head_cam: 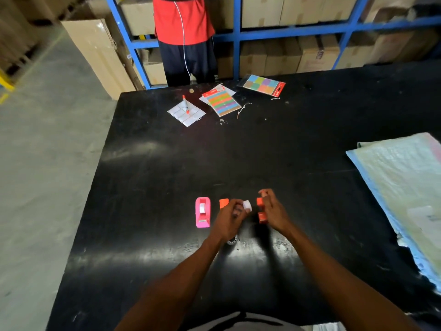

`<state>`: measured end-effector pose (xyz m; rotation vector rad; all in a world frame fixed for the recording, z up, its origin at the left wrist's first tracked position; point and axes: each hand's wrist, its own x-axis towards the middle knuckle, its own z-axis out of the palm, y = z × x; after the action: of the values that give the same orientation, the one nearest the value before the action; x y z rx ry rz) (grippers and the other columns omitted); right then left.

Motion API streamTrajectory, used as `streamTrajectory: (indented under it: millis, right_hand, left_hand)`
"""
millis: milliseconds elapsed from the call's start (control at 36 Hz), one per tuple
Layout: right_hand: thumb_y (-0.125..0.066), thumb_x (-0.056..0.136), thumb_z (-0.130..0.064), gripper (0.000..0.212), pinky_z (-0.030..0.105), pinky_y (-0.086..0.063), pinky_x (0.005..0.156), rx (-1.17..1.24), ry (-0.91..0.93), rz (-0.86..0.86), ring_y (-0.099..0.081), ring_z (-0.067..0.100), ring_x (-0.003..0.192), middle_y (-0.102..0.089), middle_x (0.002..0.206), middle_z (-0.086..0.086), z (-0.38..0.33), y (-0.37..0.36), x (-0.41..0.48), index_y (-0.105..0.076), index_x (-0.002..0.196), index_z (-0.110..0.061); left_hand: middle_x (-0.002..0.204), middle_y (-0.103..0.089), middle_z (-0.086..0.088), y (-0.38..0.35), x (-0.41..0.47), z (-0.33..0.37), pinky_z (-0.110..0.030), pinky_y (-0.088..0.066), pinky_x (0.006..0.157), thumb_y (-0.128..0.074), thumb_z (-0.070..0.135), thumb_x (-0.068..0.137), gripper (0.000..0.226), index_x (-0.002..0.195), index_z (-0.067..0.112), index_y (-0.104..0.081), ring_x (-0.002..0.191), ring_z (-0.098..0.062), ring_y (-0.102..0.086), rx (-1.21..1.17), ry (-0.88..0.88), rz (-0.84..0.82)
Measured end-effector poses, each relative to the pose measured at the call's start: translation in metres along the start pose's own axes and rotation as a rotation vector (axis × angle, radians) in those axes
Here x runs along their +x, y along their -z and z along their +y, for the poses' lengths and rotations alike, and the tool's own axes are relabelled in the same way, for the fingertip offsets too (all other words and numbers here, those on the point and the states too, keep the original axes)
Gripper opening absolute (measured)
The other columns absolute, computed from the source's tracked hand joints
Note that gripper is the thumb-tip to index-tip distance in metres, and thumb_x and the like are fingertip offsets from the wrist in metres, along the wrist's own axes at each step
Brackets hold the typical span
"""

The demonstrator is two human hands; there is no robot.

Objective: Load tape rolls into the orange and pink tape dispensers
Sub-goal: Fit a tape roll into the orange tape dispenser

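I see a glossy black worktable (pixel 167 163) over grey concrete floor (pixel 47 151); beyond my hands, blue steel shelving (pixel 236 37) holds brown cardboard boxes (pixel 262 10).

Pink dispenser (pixel 202 212), orange dispenser (pixel 261 211), black table (pixel 214 158) (glossy).

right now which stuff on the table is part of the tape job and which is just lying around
For the job:
pink dispenser, roll already in
white tape roll in left hand
orange dispenser in right hand
orange piece

Lying about:
marker on label sheet
two colour sticker packs
woven sack
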<state>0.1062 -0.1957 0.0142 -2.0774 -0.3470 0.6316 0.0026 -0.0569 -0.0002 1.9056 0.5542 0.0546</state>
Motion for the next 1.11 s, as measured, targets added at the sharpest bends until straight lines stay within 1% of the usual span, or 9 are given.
streamTrajectory:
  millis: [83,250,444,583,639,750,917,1000,1111]
  right_hand:
    - [-0.031,0.108,-0.032,0.027,0.027,-0.038,0.079,0.015,-0.026,0.063,-0.058,0.023,0.092,-0.061,0.105,0.006,0.006,0.013,0.003,-0.052,0.119,-0.018]
    - [-0.033,0.107,-0.035,0.027,0.007,-0.044,0.049,0.086,-0.041,0.023,-0.060,0.015,0.081,-0.061,0.106,0.011,0.014,0.031,0.004,-0.047,0.123,-0.018]
    - [-0.032,0.108,-0.035,0.024,0.017,-0.050,0.063,0.099,-0.093,-0.088,-0.062,0.007,0.080,-0.060,0.103,0.001,0.033,0.024,0.013,-0.045,0.125,-0.027]
    - [-0.033,0.104,-0.048,0.019,0.050,-0.057,0.090,0.087,-0.123,-0.163,-0.070,0.022,0.097,-0.066,0.107,-0.001,0.054,0.010,0.025,-0.047,0.113,-0.056]
    - [-0.033,0.104,-0.048,0.019,0.049,-0.057,0.091,0.082,-0.121,-0.159,-0.071,0.020,0.094,-0.067,0.106,-0.001,0.050,0.005,0.026,-0.047,0.109,-0.060]
    - [-0.030,0.107,-0.040,0.028,0.034,-0.057,0.077,0.099,-0.138,-0.158,-0.066,0.007,0.082,-0.064,0.100,-0.003,0.032,-0.002,0.022,-0.047,0.129,-0.035]
    - [-0.027,0.103,-0.053,0.036,0.047,-0.057,0.090,0.015,-0.123,-0.210,-0.069,0.018,0.093,-0.067,0.104,-0.001,0.041,-0.020,0.024,-0.045,0.133,-0.044]
    - [-0.026,0.100,-0.061,0.038,0.048,-0.057,0.090,-0.005,-0.113,-0.223,-0.069,0.018,0.093,-0.068,0.100,-0.002,0.041,-0.025,0.021,-0.044,0.131,-0.048]
    - [-0.029,0.105,-0.049,0.033,0.045,-0.057,0.090,-0.001,-0.129,-0.239,-0.068,0.019,0.092,-0.068,0.098,0.002,0.033,-0.023,0.011,-0.046,0.132,-0.041]
  left_hand:
    - [0.084,-0.067,0.004,-0.010,-0.011,-0.010,-0.034,-0.054,0.072,-0.060,0.046,0.083,0.026,0.103,0.029,-0.054,0.074,-0.015,-0.064,0.175,-0.009,-0.058]
    - [0.096,-0.064,-0.004,-0.038,-0.024,-0.028,-0.030,-0.041,0.070,-0.061,0.039,0.082,0.024,0.096,0.020,-0.055,0.088,-0.022,-0.060,0.492,-0.105,-0.157]
    - [0.120,-0.057,-0.013,-0.058,-0.015,-0.037,-0.042,-0.046,0.089,-0.059,0.039,0.086,0.046,0.122,0.013,-0.050,0.108,-0.033,-0.058,0.741,-0.044,-0.256]
    - [0.121,-0.055,-0.011,-0.054,-0.010,-0.040,-0.042,-0.047,0.087,-0.064,0.044,0.082,0.052,0.122,0.015,-0.049,0.106,-0.032,-0.058,0.679,-0.024,-0.238]
    - [0.117,-0.055,-0.007,-0.046,-0.013,-0.043,-0.040,-0.047,0.082,-0.062,0.045,0.083,0.046,0.117,0.017,-0.049,0.101,-0.029,-0.058,0.644,-0.061,-0.178]
    - [0.116,-0.053,-0.002,-0.023,-0.020,-0.053,-0.037,-0.049,0.079,-0.069,0.043,0.077,0.044,0.110,0.020,-0.050,0.097,-0.023,-0.057,0.612,-0.074,-0.070]
    - [0.134,-0.047,-0.008,-0.009,-0.028,-0.067,-0.043,-0.050,0.090,-0.080,0.033,0.067,0.066,0.123,0.018,-0.050,0.109,-0.030,-0.056,0.700,0.073,-0.192]
    - [0.133,-0.049,-0.009,-0.009,-0.030,-0.067,-0.042,-0.050,0.090,-0.070,0.026,0.080,0.047,0.122,0.015,-0.053,0.109,-0.031,-0.058,0.705,0.043,-0.165]
    - [0.120,-0.057,0.000,-0.005,-0.033,-0.058,-0.033,-0.051,0.082,-0.064,0.037,0.086,0.030,0.112,0.025,-0.056,0.098,-0.019,-0.061,0.570,-0.001,-0.078]
